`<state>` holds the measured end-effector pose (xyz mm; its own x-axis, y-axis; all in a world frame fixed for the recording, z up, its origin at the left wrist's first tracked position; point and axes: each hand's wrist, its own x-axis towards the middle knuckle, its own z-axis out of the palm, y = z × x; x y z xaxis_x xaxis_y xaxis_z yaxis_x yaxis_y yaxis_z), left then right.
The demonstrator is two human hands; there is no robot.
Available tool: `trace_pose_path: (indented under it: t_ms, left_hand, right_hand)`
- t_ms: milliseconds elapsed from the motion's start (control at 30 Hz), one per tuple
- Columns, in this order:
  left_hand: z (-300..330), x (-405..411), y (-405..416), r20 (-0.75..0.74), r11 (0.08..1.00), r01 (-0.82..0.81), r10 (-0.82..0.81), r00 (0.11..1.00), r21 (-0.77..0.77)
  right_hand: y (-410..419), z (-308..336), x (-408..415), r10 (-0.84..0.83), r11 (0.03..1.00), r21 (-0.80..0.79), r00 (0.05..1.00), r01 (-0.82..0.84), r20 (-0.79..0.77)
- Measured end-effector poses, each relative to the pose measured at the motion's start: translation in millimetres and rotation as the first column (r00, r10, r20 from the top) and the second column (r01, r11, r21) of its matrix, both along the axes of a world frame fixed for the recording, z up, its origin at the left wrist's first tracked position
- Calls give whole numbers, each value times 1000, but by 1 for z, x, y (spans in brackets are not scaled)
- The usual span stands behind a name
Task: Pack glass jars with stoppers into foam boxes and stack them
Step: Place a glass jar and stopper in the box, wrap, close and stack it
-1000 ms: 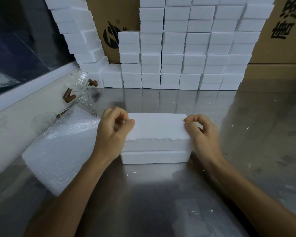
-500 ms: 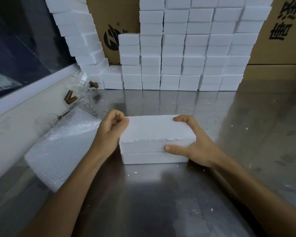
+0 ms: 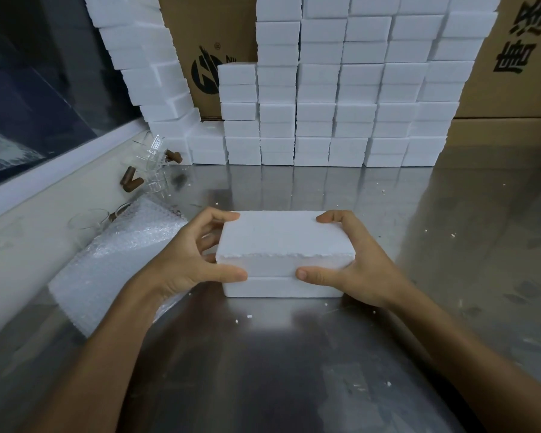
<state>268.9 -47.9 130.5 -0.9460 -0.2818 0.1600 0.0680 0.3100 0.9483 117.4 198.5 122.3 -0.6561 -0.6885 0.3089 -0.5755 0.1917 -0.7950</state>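
left hand (image 3: 188, 260) regripped foam box (image 3: 283, 242) | right hand (image 3: 356, 270) holding

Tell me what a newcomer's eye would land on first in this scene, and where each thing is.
First comes the closed white foam box at the centre of the shiny steel table, gripped at its ends by the left hand and right hand. Behind it, a tall wall of stacked white foam boxes stands against brown cardboard cartons. At left lie a bubble-wrap sheet and clear glass jars with brown stoppers.
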Motion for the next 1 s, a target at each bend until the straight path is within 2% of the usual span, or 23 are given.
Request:
trace_pose_path:
  t_ms: [267, 500, 767, 1000]
  left_hand:
    - [2, 0, 4, 11, 995, 56, -55, 998, -86]
    - [-1, 0, -3, 24, 998, 58, -59, 998, 18]
    - [1, 0, -1, 91, 996, 88, -85, 992, -28]
    - [1, 0, 0, 85, 995, 99, -96, 992, -30]
  right_hand:
    - [7, 3, -8, 44, 998, 40, 998, -46, 46]
    - [4, -2, -3, 60, 998, 24, 998, -60, 2]
    - [8, 5, -14, 127, 990, 46, 990, -130, 54]
    - [9, 9, -17, 140, 988, 60, 988, -144, 69]
